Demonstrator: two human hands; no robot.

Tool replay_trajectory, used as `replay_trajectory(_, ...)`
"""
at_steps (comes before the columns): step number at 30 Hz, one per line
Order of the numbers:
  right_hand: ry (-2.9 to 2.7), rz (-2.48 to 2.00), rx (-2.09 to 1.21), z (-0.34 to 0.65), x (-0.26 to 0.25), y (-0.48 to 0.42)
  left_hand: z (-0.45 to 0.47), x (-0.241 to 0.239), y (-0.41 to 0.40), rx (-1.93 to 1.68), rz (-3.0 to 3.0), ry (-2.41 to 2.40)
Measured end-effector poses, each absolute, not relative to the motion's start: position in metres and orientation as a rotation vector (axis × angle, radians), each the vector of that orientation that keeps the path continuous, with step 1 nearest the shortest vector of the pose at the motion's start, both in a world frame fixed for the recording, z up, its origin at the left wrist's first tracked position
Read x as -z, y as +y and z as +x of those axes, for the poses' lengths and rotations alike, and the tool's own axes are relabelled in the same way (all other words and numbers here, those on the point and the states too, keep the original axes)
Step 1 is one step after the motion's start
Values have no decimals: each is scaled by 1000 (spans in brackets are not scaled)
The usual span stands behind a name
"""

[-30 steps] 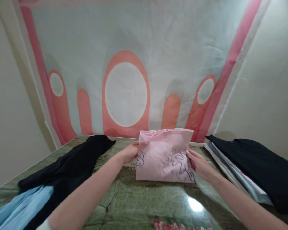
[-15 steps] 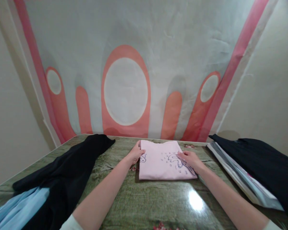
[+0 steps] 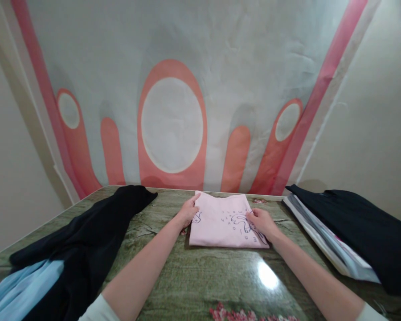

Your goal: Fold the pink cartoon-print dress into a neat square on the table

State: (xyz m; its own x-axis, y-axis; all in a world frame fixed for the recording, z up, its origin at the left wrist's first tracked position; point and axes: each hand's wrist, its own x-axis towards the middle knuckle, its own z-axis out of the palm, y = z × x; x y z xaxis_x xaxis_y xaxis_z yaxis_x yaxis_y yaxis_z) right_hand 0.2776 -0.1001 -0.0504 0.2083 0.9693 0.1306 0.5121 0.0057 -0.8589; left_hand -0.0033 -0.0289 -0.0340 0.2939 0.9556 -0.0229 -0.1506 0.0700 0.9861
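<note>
The pink cloth [image 3: 220, 227], folded into a flat oblong with dark line drawings and scattered letters, lies on the bench [image 3: 194, 281] straight ahead of the person, toward the wall; call that wall twelve o'clock. Its longer side appears to run from nine to three, crosswise between the two hands, and neither is clearly nearer, since each touches an end. The left hand [image 3: 189, 212] is closed on the edge at nine, a little toward ten, thumb on top and the other fingers mostly hidden. The right hand [image 3: 262, 224] is curled closed over the edge at three, pinching it by the look of things and covering part of the drawing; I can't tell how much cloth lies between its fingers. The forearms reach in from seven and five. Out from the cloth, a rumpled black garment [image 3: 96, 236] sprawls at nine, with a light blue cloth [image 3: 33, 281] against it at eight. Toward three to four, well apart, sits a stack of folded clothes [image 3: 334, 254], a black top [image 3: 364, 236] draped over it. At twelve hangs a wall sheet [image 3: 240, 53] with orange-pink shapes.
</note>
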Motion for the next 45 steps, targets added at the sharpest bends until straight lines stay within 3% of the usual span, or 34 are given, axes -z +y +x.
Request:
replay_trajectory(8,-1296,-1636,-951,279,40,-107,-6,37,-25,-988,1426,828)
replay_trajectory(15,-1434,-1777,-768,290,39,-108,-12,29,-30,-1060,2130,1144)
replay_trajectory(20,-1544,-1885,-568,295,39,-108,4,-2,-70,-585,2528,1336)
replay_trajectory(24,-1582,-1895,-533,296,40,-108,31,-19,-122,-246,2789,991)
replay_trajectory(29,-1572,-1895,-645,294,40,-113,44,-8,-150,-159,2924,691)
replay_trajectory(35,-1470,-1812,-904,294,39,-119,33,0,-135,-100,2951,721)
replay_trajectory(45,-1534,-1633,-573,304,56,-108,37,3,-141,-168,2998,760)
